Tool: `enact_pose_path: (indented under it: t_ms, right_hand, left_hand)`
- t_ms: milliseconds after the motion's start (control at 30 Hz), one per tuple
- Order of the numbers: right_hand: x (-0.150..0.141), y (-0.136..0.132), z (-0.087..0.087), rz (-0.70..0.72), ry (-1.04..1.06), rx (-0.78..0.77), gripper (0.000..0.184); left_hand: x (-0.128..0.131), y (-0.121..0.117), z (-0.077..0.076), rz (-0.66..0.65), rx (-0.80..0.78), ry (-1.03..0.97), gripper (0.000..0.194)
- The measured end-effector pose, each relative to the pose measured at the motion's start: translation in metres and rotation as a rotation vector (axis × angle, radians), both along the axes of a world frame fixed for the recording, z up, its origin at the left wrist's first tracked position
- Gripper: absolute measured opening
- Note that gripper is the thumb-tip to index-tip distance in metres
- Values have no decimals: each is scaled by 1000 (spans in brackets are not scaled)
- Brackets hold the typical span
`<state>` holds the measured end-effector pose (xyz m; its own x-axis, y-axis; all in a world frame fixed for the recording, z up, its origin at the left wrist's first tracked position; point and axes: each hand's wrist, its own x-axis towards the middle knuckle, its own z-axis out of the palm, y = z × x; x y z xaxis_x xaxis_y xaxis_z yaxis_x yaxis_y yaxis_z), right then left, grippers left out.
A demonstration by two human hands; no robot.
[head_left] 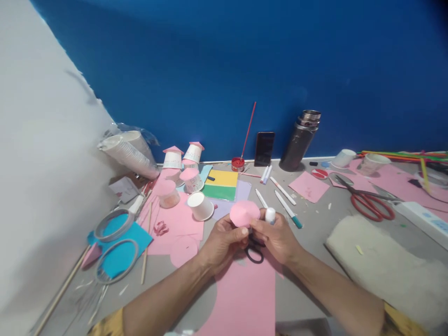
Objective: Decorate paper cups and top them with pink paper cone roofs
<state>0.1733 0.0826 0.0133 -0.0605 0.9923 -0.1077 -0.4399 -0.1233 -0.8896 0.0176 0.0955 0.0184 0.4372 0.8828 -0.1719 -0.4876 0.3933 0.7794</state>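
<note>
A shallow pink paper cone (245, 212) is held up between both hands above the middle of the table. My left hand (224, 242) pinches its near edge, thumb on top. My right hand (278, 235) is closed on the right part of the same edge. A small white-capped tube (270, 214) shows just behind my right fingers; I cannot tell whether they touch it. Below the hands, the black handle of a pair of scissors (255, 255) lies on a cut pink paper sheet (248, 298). A white paper cup (200, 206) lies tipped beyond my left hand.
Paper cups with pink cone tops (173, 158) stand at the back left, near stacked cups (128, 151). Grey tape rings (117, 261) lie at left. A dark flask (301, 140), a phone (264, 148), red-handled scissors (373, 205) and a power strip (425, 224) are farther right.
</note>
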Motion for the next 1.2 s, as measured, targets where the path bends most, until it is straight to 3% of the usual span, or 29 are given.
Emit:
enact_pose_path:
  t_ms: [300, 400, 633, 1000, 1200]
  right_hand:
    - [-2, 8, 0, 52, 277, -88, 44]
    - [2, 12, 0, 103, 268, -85, 43]
    - [-2, 5, 4, 62, 141, -38, 46]
    - [7, 12, 2, 33, 321, -139, 48]
    - [15, 16, 6, 177, 489, -260, 54]
  left_hand:
    - [2, -3, 2, -10, 2, -3, 40]
    - [1, -3, 3, -17, 5, 0, 40]
    - [0, 0, 0, 37, -67, 32, 43]
    - [-3, 5, 1, 79, -141, 10, 40]
    - [-4, 8, 3, 83, -115, -49, 42]
